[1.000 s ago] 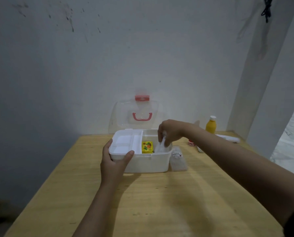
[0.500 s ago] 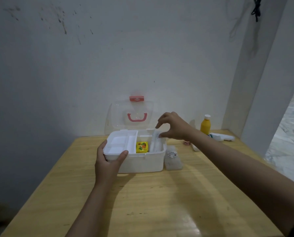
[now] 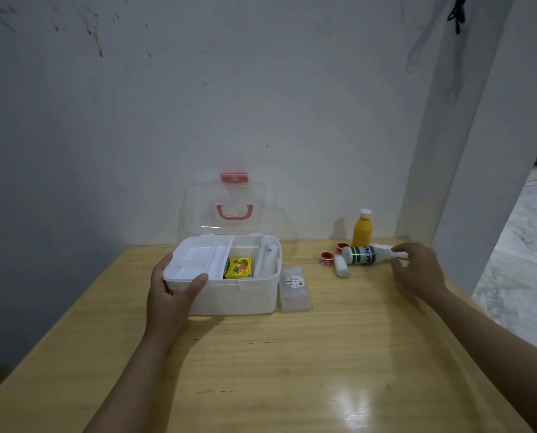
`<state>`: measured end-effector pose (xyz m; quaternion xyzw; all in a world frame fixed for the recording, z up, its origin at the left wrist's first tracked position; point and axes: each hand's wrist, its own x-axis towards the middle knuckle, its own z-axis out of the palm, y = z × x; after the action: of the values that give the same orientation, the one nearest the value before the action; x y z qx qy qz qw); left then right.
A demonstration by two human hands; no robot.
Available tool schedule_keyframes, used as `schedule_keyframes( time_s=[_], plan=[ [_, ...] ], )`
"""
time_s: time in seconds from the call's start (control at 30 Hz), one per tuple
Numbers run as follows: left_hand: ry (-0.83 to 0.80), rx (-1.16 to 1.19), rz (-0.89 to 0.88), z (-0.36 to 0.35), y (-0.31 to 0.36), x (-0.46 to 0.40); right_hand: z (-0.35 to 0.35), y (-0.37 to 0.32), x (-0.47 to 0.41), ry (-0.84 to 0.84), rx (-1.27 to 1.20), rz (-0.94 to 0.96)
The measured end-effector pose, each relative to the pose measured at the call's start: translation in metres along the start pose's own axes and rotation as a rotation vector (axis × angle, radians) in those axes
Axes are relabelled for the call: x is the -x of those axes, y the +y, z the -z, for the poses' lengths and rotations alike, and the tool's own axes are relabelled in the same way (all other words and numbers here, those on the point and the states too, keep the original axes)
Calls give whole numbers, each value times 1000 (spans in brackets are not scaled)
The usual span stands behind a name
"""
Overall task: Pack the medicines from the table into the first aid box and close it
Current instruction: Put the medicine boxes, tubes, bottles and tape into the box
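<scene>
- Counter [image 3: 292, 354]: wooden, fills the lower frame; the items sit in the middle band.
- First aid box [image 3: 229, 289]: centre-left, clear lid [image 3: 226, 207] upright and open. White tray insert over its left half. Yellow carton [image 3: 238, 267] and a white packet [image 3: 265, 257] are already in the right half.
- Left hand [image 3: 170, 295]: lower left of the box, fingers [image 3: 198, 281] clamped on the front-left rim, thumb over the tray edge. Steadying it.
- Right hand [image 3: 417, 270]: right of centre, fingers half curled at the nozzle end of the white bottle [image 3: 367, 254]. Contact or just beside, cannot tell; no firm grasp yet.
- White bottle: lying flat, long axis left-right across the frame, base pointing left toward the box, nozzle pointing right.
- Yellow bottle [image 3: 362, 229]: upright, just behind the white one.
- Flat clear case [image 3: 294, 287]: touching the box's right wall, long axis running front to back.
- Small white roll [image 3: 341, 266] and two red-rimmed rolls [image 3: 327, 257] between the box and the white bottle.
- Step: mid-packing, picking up the next item. My read: the next move needs the fingers closed round the white bottle, then it goes into the open right half.
</scene>
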<state>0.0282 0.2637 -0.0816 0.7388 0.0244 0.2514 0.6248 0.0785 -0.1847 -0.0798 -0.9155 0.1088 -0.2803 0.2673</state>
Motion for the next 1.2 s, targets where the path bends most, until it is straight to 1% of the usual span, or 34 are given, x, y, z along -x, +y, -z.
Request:
schedule_keyframes(
  time_s=[0.1,0.2,0.27,0.57,0.77,1.0,1.2],
  plan=[
    [12,-16,-7,-1,0,0,-2,23,-7,-19,78,-103],
    [18,-13,-2,-1,0,1,-6,38,-18,-105,119,-143],
    [20,-14,2,-2,0,0,-10,42,-24,-126,117,-166],
    [31,-12,-26,-5,-2,0,-16,49,-28,-24,133,-141],
    [42,-19,-21,-4,-4,0,-17,49,-29,-33,-6,-145],
    [37,-6,3,-3,-2,1,-7,45,-13,99,-117,-142],
    [26,9,16,-2,-1,2,27,1,21,267,-216,-36]
  ],
)
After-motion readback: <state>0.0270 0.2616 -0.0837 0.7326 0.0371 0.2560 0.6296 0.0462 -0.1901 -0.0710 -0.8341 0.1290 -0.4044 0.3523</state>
